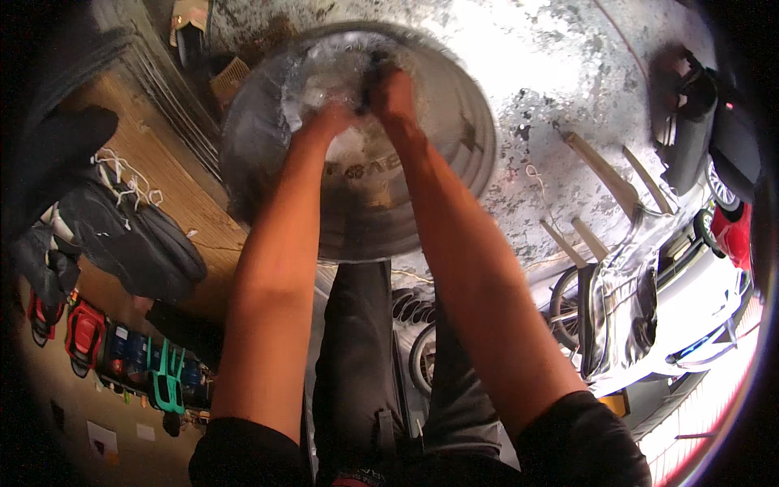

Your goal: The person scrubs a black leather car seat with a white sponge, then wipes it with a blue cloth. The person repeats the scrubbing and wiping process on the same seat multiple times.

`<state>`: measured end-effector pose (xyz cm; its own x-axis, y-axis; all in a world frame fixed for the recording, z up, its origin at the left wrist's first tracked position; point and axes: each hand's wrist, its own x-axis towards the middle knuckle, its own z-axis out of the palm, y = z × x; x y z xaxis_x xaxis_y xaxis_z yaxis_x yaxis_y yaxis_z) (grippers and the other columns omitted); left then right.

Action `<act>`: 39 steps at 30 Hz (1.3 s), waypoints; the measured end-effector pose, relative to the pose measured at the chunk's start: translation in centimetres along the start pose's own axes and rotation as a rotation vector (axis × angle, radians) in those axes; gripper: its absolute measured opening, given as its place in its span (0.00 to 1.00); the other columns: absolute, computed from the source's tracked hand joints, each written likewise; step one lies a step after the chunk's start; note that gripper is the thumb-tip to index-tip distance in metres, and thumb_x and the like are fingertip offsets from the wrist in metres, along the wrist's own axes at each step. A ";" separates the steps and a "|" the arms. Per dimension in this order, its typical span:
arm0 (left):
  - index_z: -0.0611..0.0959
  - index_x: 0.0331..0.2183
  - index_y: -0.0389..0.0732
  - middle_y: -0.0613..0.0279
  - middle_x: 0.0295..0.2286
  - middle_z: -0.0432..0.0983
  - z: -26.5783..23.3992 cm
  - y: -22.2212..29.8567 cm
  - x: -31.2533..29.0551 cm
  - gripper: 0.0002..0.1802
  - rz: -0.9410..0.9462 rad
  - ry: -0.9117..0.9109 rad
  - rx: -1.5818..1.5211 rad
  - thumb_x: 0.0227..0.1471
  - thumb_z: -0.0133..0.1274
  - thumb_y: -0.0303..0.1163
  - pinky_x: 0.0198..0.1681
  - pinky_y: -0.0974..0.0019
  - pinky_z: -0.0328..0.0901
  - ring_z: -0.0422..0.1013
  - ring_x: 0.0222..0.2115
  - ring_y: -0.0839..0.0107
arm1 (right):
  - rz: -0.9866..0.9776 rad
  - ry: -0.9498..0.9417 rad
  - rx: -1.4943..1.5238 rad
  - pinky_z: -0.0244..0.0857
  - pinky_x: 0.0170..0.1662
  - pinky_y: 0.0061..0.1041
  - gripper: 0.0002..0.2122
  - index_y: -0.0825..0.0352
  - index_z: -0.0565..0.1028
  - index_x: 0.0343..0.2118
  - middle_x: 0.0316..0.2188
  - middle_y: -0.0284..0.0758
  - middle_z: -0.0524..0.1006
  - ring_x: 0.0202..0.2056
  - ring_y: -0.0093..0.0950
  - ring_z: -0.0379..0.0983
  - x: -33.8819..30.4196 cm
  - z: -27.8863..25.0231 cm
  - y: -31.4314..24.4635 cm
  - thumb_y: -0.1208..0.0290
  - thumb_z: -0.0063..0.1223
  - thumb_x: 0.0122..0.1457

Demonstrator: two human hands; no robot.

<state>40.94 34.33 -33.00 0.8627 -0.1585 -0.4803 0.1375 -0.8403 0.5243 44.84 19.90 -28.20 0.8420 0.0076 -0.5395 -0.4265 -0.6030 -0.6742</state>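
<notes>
Both my arms reach forward into a wide round basin (454,187) of greyish, see-through look, with splashing, foamy water (312,77) in it. My right hand (393,96) is closed round a small dark object (376,71), its kind blurred by motion and spray. Close beside it, my left hand (334,119) sits low in the water near the same object. Its fingers are hidden by the splash and blur. Dark markings show on the basin's bottom below the hands.
Under the basin is a worn, patchy metal surface (560,57). Wooden planks (162,162) with a dark padded seat (146,243) lie left. Dark shoes (690,122) are at right, near a clear plastic-wrapped item (625,308). Red chairs (85,333) and a green chair (168,377) stand lower left.
</notes>
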 end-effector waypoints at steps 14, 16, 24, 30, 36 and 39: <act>0.81 0.40 0.35 0.50 0.55 0.72 -14.4 12.7 -13.2 0.19 0.121 0.400 -0.767 0.43 0.66 0.22 0.61 0.57 0.64 0.70 0.57 0.53 | 0.348 0.212 0.555 0.63 0.34 0.22 0.19 0.68 0.79 0.35 0.27 0.25 0.75 0.30 0.17 0.66 -22.4 -17.8 -20.5 0.53 0.59 0.67; 0.80 0.41 0.32 0.49 0.54 0.72 -17.9 17.2 -15.2 0.20 0.007 0.346 -0.591 0.42 0.64 0.17 0.59 0.55 0.65 0.71 0.55 0.50 | 0.388 0.203 0.660 0.65 0.38 0.22 0.23 0.69 0.78 0.45 0.33 0.28 0.78 0.34 0.18 0.70 -21.4 -16.4 -18.0 0.48 0.59 0.67; 0.75 0.53 0.34 0.58 0.50 0.75 -25.3 22.4 -22.3 0.32 -0.069 0.062 -1.164 0.43 0.61 0.22 0.55 0.60 0.68 0.74 0.48 0.61 | 0.772 -0.173 1.578 0.74 0.49 0.35 0.29 0.66 0.71 0.59 0.53 0.39 0.75 0.47 0.31 0.75 -16.7 -10.3 -11.7 0.50 0.64 0.63; 0.68 0.62 0.42 0.55 0.56 0.67 -24.8 19.8 -20.4 0.35 -0.428 0.495 -1.638 0.63 0.61 0.48 0.58 0.52 0.67 0.68 0.55 0.61 | 0.566 0.155 1.330 0.68 0.36 0.20 0.12 0.65 0.81 0.33 0.28 0.23 0.78 0.28 0.14 0.70 -19.6 -11.7 -18.8 0.60 0.62 0.67; 0.81 0.48 0.36 0.50 0.45 0.81 -23.2 15.4 -16.9 0.31 -0.561 -0.437 -2.102 0.66 0.49 0.57 0.54 0.55 0.72 0.79 0.43 0.60 | -0.123 0.255 0.391 0.67 0.32 0.36 0.15 0.66 0.73 0.21 0.21 0.33 0.74 0.25 0.36 0.73 -22.7 -13.3 -24.5 0.64 0.66 0.57; 0.81 0.45 0.39 0.53 0.41 0.80 -27.0 17.8 -15.8 0.25 -0.536 -0.558 -1.891 0.65 0.49 0.52 0.54 0.58 0.71 0.77 0.43 0.62 | -0.469 0.272 0.118 0.66 0.31 0.36 0.12 0.60 0.72 0.21 0.25 0.32 0.72 0.28 0.37 0.72 -23.2 -14.3 -24.8 0.63 0.68 0.46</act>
<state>42.88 35.84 2.93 0.4112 -0.5473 -0.7289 0.8214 0.5693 0.0359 40.57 23.32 8.26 0.9988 0.0382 -0.0291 -0.0066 -0.4909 -0.8712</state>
